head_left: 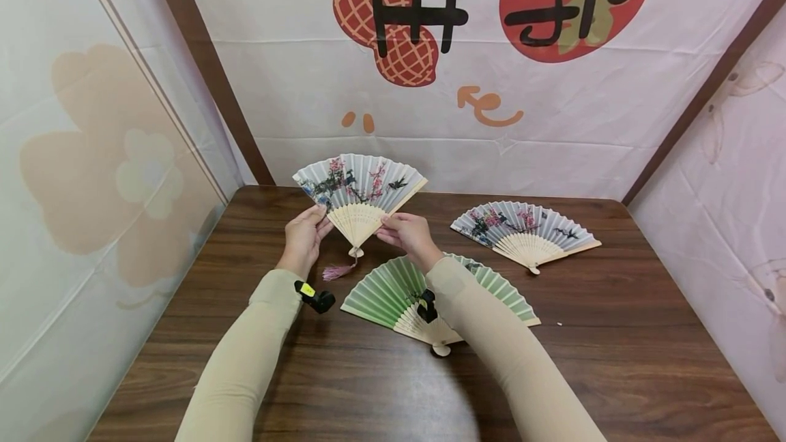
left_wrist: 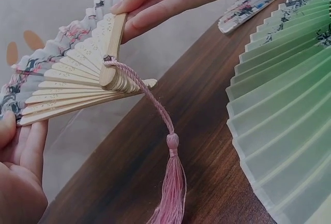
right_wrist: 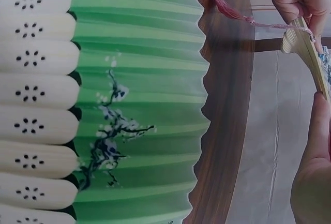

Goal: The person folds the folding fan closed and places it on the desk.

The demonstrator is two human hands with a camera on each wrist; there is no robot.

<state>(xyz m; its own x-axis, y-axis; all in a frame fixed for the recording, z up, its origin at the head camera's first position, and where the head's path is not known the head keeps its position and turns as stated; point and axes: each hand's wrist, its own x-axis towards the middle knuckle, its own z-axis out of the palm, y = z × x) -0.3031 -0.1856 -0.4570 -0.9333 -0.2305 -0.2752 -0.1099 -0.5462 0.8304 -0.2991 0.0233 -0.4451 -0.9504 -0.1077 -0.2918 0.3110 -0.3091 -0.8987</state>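
Note:
Both hands hold a white folding fan [head_left: 358, 189], spread wide and raised at the table's back edge, painted with pink blossoms and a dark bird. My left hand [head_left: 303, 237] pinches its left outer rib, and my right hand [head_left: 410, 234] pinches the right one. From the fan's pivot hangs a pink tassel [left_wrist: 175, 175] on a braided cord. Below my right forearm lies a green folding fan [head_left: 383, 292], spread open, partly hidden by that arm; a branch pattern shows on it in the right wrist view.
Another spread white fan [head_left: 528, 224] with similar blossoms lies at the back right of the brown wooden table [head_left: 614, 374]. A printed cloth wall [head_left: 552, 155] stands behind the table, with more cloth panels at left and right.

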